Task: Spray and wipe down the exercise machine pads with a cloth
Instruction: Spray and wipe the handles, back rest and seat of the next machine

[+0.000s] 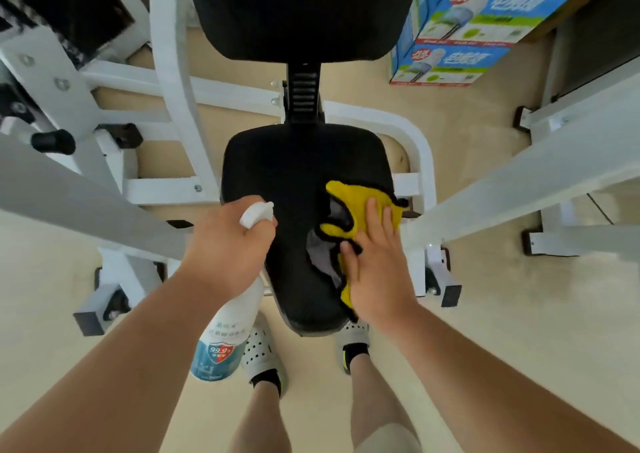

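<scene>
A black seat pad [294,172] sits in the middle of the view, with a black back pad [298,9] above it. My right hand [375,262] presses flat, fingers straight, on a yellow and grey cloth [353,203] lying on the right side of the seat pad. My left hand [232,241] grips the neck of a white spray bottle [225,334] at the seat's left edge, its white nozzle [258,211] pointing toward the pad.
White steel frame bars [173,81] surround the seat, with long white arms [519,175] on both sides. Blue and green cartons [485,19] stand at the upper right. My feet in white shoes [259,352] stand on the beige floor below the seat.
</scene>
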